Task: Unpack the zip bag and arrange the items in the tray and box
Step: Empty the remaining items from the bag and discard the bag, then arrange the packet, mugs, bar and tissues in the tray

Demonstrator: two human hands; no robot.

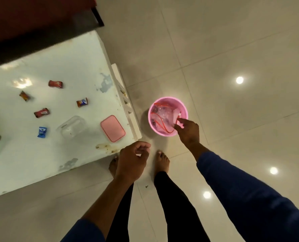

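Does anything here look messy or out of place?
Yes. Five wrapped sweets lie scattered loose on the white table, none inside the open clear box; its pink lid lies beside it. The tabletop looks stained and chipped near its edges.

1 head-worn view looks steeply down, from standing height.

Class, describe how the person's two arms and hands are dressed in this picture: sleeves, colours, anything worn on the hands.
Both arms wear dark blue long sleeves, pushed back so the forearms show. The left hand and right hand are bare: no gloves, and no rings, watch or bracelets can be made out.
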